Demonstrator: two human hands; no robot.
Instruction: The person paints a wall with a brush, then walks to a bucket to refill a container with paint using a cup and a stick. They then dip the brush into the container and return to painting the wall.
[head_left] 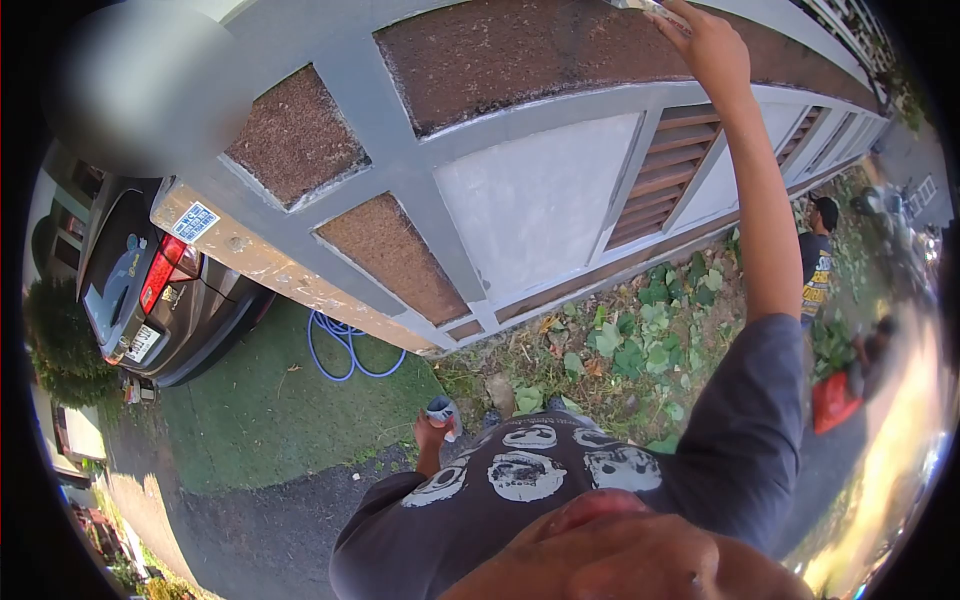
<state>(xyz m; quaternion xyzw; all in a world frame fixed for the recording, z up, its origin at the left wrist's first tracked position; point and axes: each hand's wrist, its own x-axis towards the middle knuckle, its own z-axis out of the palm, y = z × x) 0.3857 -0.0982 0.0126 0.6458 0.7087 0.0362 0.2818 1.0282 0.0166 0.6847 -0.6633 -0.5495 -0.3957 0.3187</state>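
Observation:
My right hand (708, 48) is raised at the top of the head view, against the wall's upper band. Its fingers close around what looks like a paintbrush (640, 4), mostly cut off by the frame edge. Low at my side, my left hand (431, 436) grips a pale paint container (450, 415) with something dark grey inside. The wall (540, 200) has grey-painted bands, rough brown panels (500, 60) and a whitish panel.
A dark car (190, 310) stands at left beyond the wall's end. A coiled blue hose (350, 350) lies on green ground. Leafy plants (640, 345) grow along the wall's foot. A person in a cap (818, 255) stands at right, near a red object (835, 402).

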